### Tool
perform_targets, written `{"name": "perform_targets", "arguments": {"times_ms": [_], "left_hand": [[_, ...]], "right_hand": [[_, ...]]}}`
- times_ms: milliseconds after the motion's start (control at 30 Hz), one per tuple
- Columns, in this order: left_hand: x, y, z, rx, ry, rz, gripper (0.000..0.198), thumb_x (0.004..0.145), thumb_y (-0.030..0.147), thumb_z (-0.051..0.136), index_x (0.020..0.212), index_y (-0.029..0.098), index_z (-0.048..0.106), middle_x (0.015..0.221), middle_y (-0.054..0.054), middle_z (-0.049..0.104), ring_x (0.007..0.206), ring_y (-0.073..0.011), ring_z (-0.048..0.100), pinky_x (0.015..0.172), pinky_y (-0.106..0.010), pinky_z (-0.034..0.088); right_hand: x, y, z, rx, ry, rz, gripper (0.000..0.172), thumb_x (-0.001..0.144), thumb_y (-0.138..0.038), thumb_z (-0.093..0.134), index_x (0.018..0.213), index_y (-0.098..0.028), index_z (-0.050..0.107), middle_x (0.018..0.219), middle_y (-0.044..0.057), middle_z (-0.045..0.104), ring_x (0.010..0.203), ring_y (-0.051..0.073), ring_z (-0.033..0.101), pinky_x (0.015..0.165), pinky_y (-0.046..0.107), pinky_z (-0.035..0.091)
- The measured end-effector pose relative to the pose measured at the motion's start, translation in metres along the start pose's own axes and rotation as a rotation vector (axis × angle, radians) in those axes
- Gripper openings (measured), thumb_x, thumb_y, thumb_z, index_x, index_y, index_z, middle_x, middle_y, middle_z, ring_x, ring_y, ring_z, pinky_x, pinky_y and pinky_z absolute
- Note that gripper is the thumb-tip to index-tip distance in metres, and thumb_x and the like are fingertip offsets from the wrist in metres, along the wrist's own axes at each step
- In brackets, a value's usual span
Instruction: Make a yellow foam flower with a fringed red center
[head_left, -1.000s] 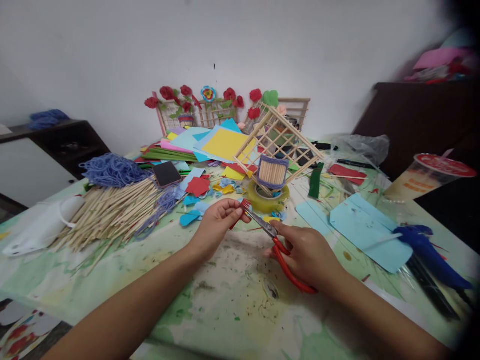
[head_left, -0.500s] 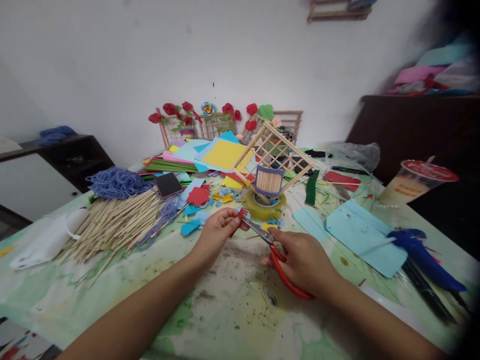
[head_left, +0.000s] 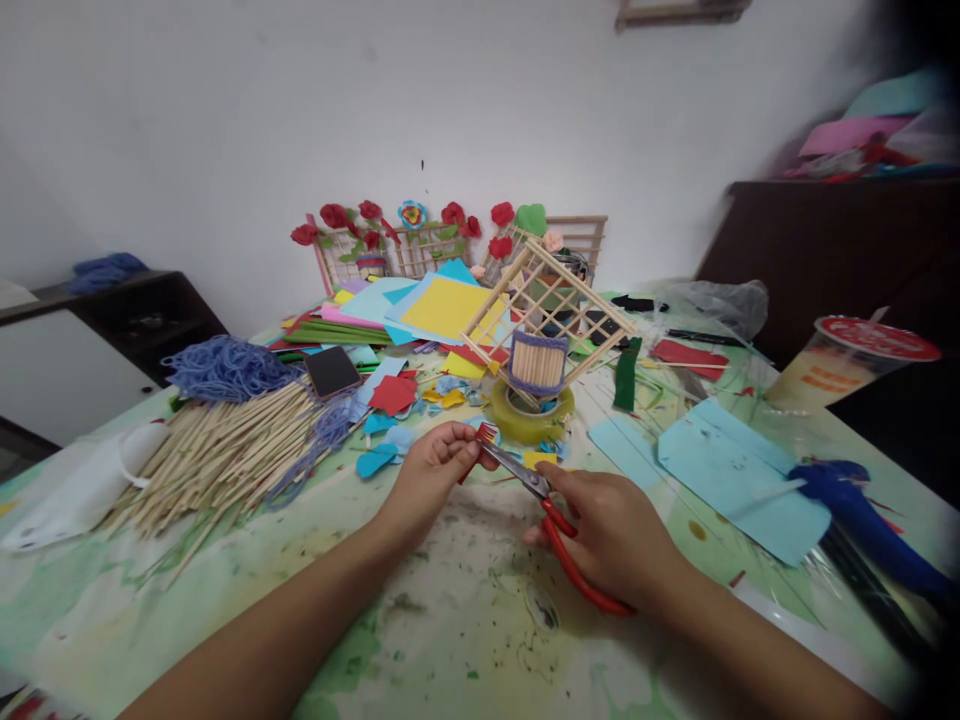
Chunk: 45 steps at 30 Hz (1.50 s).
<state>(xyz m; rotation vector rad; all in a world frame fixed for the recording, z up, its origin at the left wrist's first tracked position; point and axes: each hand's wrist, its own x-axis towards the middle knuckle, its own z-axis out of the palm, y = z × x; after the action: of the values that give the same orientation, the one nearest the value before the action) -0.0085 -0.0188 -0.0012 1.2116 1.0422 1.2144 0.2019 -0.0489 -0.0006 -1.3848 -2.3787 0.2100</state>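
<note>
Red fringed strip [head_left: 486,433] stays pinched in my left hand [head_left: 439,468]; my right hand [head_left: 611,520] grips metal-bladed scissors [head_left: 534,482], toward the desk's [head_left: 450,620] near edge.

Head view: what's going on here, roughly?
A person's left hand pinches a small fringed red piece, while their right hand grips red-handled scissors, the blades at that piece. Just beyond, a stick lattice stands tilted at a roll of tape. Loose sticks lie off to the left.
</note>
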Motion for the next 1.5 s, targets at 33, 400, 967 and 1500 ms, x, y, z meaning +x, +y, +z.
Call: {"name": "perform_targets", "arguments": {"times_ms": [33,400,967,1500], "left_hand": [[0.0002,-0.0005,0.0004,-0.010,0.004,0.000,0.026,0.073,0.036,0.067,0.084,0.016,0.055,0.066,-0.002,0.067,0.058,-0.0098,0.052,0.054,-0.021,0.033],[0.0000,-0.0070,-0.0007,0.001,-0.039,0.053,0.021,0.076,0.034,0.065,0.085,0.016,0.058,0.071,-0.003,0.068,0.065,-0.0122,0.058,0.058,-0.022,0.037],[-0.0013,-0.0039,-0.0019,-0.044,-0.112,0.171,0.021,0.075,0.034,0.067,0.086,0.016,0.062,0.073,-0.003,0.068,0.069,-0.0133,0.061,0.063,-0.023,0.041],[0.0000,-0.0041,-0.0033,-0.012,-0.128,0.152,0.021,0.077,0.035,0.065,0.085,0.016,0.061,0.075,-0.004,0.069,0.071,-0.0142,0.062,0.067,-0.025,0.043]], "right_hand": [[0.0001,0.0001,0.0002,0.001,0.003,-0.001,0.049,0.078,-0.045,0.054,0.119,-0.018,0.057,0.080,0.007,0.069,0.075,0.024,0.065,0.063,0.029,0.043],[-0.0018,-0.0018,0.0004,-0.060,0.029,0.002,0.048,0.078,-0.045,0.054,0.118,-0.020,0.058,0.077,0.005,0.068,0.068,0.020,0.062,0.057,0.027,0.036],[-0.0043,-0.0093,-0.0080,0.008,-0.010,-0.012,0.057,0.079,-0.053,0.054,0.125,-0.019,0.053,0.097,0.009,0.069,0.082,0.022,0.063,0.067,0.028,0.041],[-0.0028,-0.0088,-0.0045,0.012,-0.009,-0.016,0.059,0.080,-0.056,0.051,0.124,-0.018,0.053,0.077,0.006,0.068,0.065,0.018,0.060,0.058,0.025,0.036]]}}
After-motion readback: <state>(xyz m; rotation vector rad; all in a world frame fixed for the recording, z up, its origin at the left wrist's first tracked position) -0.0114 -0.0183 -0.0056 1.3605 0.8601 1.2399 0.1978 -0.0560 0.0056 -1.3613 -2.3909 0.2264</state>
